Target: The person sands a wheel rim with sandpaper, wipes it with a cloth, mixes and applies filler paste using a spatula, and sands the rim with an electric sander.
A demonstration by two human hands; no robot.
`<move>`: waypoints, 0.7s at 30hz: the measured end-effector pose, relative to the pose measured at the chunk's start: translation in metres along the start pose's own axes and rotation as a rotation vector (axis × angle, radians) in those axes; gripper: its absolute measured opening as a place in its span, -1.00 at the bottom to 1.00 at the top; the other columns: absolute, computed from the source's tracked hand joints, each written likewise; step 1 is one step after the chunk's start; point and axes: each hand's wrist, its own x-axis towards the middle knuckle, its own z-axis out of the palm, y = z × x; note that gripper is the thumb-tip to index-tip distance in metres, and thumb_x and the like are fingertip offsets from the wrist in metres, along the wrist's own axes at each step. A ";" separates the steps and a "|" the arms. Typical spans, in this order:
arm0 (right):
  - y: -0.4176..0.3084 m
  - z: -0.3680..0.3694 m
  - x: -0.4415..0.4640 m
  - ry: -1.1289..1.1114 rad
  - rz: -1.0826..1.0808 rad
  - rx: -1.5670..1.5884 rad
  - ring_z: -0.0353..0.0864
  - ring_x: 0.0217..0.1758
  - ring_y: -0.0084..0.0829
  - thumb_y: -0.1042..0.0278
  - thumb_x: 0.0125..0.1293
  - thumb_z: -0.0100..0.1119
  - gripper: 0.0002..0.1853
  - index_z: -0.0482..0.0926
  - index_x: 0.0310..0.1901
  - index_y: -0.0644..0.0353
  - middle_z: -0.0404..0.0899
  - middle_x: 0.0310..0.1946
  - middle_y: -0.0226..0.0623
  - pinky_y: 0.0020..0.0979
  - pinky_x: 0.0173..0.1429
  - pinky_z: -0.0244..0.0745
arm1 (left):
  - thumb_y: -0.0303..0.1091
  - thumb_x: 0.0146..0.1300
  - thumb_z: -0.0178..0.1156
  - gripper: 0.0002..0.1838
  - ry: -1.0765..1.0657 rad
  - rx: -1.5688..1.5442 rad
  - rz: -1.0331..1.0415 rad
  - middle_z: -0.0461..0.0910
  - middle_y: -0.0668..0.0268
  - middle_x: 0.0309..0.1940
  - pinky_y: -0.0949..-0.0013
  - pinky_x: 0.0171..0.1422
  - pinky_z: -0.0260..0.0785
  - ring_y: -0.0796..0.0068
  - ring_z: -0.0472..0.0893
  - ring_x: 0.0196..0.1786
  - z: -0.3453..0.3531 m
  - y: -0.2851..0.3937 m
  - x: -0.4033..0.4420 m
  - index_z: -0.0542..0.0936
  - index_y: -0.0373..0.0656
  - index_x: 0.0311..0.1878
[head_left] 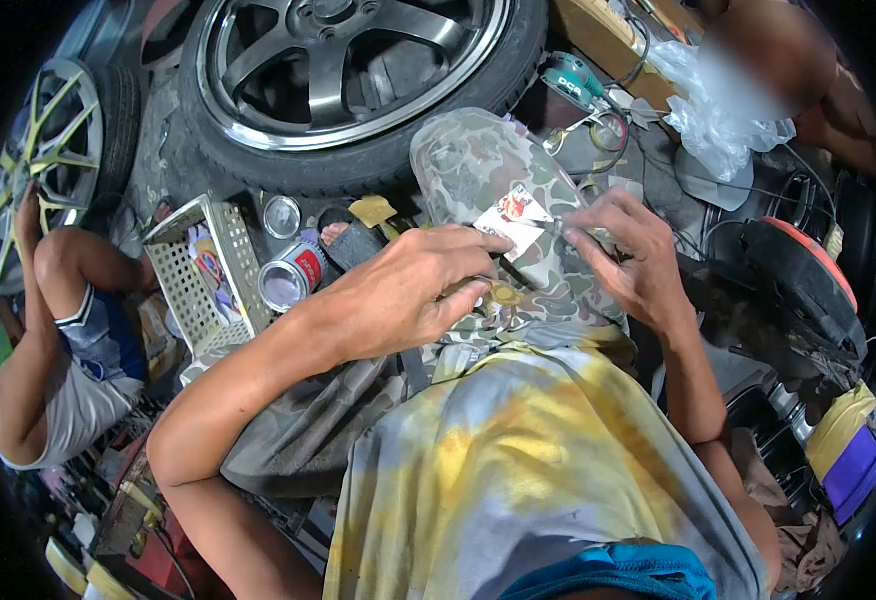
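Observation:
A white card with a red printed picture (518,205) lies on the camouflage trouser leg (463,150) over my knee. My left hand (423,290) reaches in from the left, palm down with fingers stretched out. Its fingertips touch the card's lower left edge, while the thumb stays apart below. On the card's other side, my right hand (630,255) has thumb and forefinger pinched together. Something small and greyish shows at those fingertips, close to the card's right corner; its kind is unclear. Below my left fingers, a small yellowish piece (503,293) rests on my lap.
A large tyred wheel (328,85) lies ahead, with a green power tool (570,80) beside it. A plastic basket (243,270) and an open can (283,283) sit left. Another person's hand (28,210) touches a second wheel (38,150). A plastic bag (723,125) lies upper right, near another person.

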 end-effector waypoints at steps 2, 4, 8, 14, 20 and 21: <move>-0.001 -0.004 0.001 -0.011 0.042 0.037 0.64 -0.27 -0.27 0.53 0.22 0.47 -0.79 0.73 -0.10 0.17 0.60 -0.27 -0.24 -0.31 -0.19 0.52 | -0.48 0.37 0.23 -0.83 0.004 -0.011 -0.004 0.62 -0.01 0.30 0.06 0.34 0.49 -0.08 0.65 0.25 -0.001 0.001 0.000 0.66 -0.38 -0.08; 0.001 -0.003 0.002 -0.007 0.062 0.029 0.63 -0.27 -0.26 0.52 0.22 0.46 -0.79 0.72 -0.10 0.18 0.60 -0.27 -0.24 -0.31 -0.19 0.52 | -0.47 0.37 0.23 -0.83 -0.002 -0.012 -0.013 0.62 -0.01 0.30 0.06 0.34 0.50 -0.08 0.65 0.25 -0.002 0.002 0.000 0.66 -0.38 -0.09; 0.000 -0.005 0.002 -0.050 0.053 0.032 0.61 -0.28 -0.24 0.48 0.22 0.47 -0.78 0.71 -0.10 0.21 0.59 -0.31 -0.24 -0.34 -0.21 0.49 | -0.46 0.38 0.23 -0.83 -0.015 0.003 0.011 0.61 0.00 0.31 0.06 0.33 0.49 -0.07 0.65 0.25 -0.003 0.000 0.000 0.66 -0.38 -0.09; -0.002 0.009 -0.004 0.009 0.348 0.239 0.61 -0.24 -0.52 0.35 0.26 0.51 -0.70 0.67 -0.09 0.32 0.67 -0.28 -0.25 -0.37 -0.13 0.52 | -0.45 0.38 0.23 -0.84 -0.023 0.024 -0.017 0.61 0.05 0.33 0.06 0.33 0.48 0.00 0.65 0.26 -0.004 0.005 -0.001 0.67 -0.36 -0.10; -0.006 0.017 -0.004 0.048 0.450 0.335 0.53 -0.22 -0.65 0.29 0.34 0.45 -0.67 0.66 -0.03 0.37 0.70 -0.31 -0.36 -0.44 -0.14 0.52 | -0.49 0.32 0.27 -0.85 -0.024 0.018 -0.048 0.63 0.08 0.31 0.08 0.33 0.50 -0.01 0.64 0.30 -0.008 0.015 0.001 0.69 -0.34 -0.10; -0.008 0.016 -0.004 0.011 0.496 0.437 0.51 -0.22 -0.67 0.28 0.35 0.44 -0.68 0.67 -0.02 0.36 0.70 -0.31 -0.38 -0.44 -0.14 0.52 | -0.51 0.30 0.29 -0.85 -0.023 0.014 -0.062 0.64 0.10 0.31 0.08 0.32 0.52 -0.02 0.65 0.30 -0.009 0.017 0.002 0.70 -0.34 -0.11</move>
